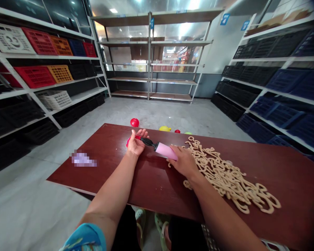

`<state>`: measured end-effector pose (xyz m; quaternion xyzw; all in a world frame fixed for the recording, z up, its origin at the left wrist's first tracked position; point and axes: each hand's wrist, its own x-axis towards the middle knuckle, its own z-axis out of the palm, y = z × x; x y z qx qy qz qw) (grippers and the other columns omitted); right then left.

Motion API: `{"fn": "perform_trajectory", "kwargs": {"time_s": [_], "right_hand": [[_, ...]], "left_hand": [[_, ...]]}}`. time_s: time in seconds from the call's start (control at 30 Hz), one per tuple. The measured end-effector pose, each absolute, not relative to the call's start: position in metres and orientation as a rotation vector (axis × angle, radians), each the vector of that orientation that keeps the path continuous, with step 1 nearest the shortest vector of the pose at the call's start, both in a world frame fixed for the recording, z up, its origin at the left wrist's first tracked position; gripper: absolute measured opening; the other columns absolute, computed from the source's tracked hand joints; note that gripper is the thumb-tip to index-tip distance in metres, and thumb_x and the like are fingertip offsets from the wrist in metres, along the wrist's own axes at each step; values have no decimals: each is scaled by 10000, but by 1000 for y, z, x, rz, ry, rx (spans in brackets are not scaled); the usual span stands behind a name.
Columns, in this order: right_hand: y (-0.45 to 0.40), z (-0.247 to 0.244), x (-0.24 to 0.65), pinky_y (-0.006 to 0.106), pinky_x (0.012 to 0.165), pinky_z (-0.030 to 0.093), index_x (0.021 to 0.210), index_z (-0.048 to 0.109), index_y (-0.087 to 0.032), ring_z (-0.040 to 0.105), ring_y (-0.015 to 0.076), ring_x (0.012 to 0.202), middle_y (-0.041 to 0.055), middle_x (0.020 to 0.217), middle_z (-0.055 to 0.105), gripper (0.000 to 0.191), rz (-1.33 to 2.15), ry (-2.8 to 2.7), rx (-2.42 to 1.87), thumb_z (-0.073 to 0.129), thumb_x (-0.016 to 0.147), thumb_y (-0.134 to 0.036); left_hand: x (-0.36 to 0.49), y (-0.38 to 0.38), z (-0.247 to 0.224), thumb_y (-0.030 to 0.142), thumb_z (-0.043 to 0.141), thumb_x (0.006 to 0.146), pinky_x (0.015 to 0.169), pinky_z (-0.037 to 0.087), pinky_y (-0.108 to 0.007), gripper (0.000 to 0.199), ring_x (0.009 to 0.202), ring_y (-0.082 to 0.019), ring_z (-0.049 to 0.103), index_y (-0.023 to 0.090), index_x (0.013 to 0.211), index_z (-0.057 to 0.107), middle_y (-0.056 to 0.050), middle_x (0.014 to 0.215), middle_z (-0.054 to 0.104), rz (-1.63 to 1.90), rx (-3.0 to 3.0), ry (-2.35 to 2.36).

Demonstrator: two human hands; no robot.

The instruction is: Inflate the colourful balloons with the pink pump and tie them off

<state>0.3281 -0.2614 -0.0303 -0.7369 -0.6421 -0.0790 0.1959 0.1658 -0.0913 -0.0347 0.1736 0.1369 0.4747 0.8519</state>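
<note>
A pink hand pump [166, 150] with a black ribbed nozzle end points left over the table. My right hand [184, 161] is wrapped around its pink barrel. At the nozzle's tip is a limp red balloon [137, 137], its other end showing behind my left thumb. My left hand [137, 143] is palm up and holds the balloon near the nozzle, with the outer fingers loosely extended. Part of the balloon is hidden by that hand. Right beside my right hand lies a heap of beige, curved, hook-like pieces [222, 170].
The dark red-brown table [157, 191] carries a blurred-out purple item [82, 159] at left. Beyond its far edge are a red balloon [134, 122], a yellow balloon [164, 128] and smaller ones. Shelves with crates [39, 76] line both sides; a metal rack [149, 82] stands at the back.
</note>
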Motion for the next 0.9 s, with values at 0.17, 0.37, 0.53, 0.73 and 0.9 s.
{"fn": "perform_trajectory", "kwargs": {"time_s": [0.17, 0.37, 0.53, 0.73, 0.9], "right_hand": [[-259, -31, 320, 367, 868, 330, 1223, 446, -235, 479, 244, 1019, 92, 1134, 544, 546, -145, -1875, -2036, 607, 731, -407], [-258, -27, 313, 366, 897, 320, 1268, 416, -280, 467, 238, 1063, 71, 1191, 528, 556, -88, -1867, -2007, 546, 767, -483], [-257, -29, 314, 387, 912, 314, 1309, 349, -299, 435, 264, 1118, 78, 1219, 505, 660, -58, -1805, -2037, 550, 733, -551], [-254, -34, 320, 353, 850, 350, 1173, 434, -242, 472, 248, 1055, 87, 1114, 548, 622, -32, -1735, -2101, 673, 642, -461], [-257, -27, 321, 281, 723, 370, 1006, 475, -225, 525, 209, 942, 57, 999, 580, 356, -10, -1600, -2164, 604, 704, -363]], "left_hand": [[165, -88, -37, 450, 566, 751, 539, 418, -264, 395, 412, -76, 394, 173, 547, 373, 59, 440, 328, 1051, 269, 275], [165, -103, -27, 558, 516, 731, 491, 389, -267, 564, 404, -83, 335, 188, 511, 152, 54, 438, 222, 1138, 348, 265], [164, -115, -12, 484, 490, 783, 461, 360, -242, 528, 396, -77, 327, 185, 532, 134, 54, 446, 217, 1171, 375, 359], [170, -121, 13, 397, 428, 834, 427, 331, -238, 449, 370, -78, 296, 193, 555, 141, 59, 446, 193, 1175, 450, 446], [179, -120, 53, 386, 396, 843, 395, 302, -239, 403, 349, -83, 280, 197, 562, 179, 61, 436, 210, 1225, 594, 544]]}}
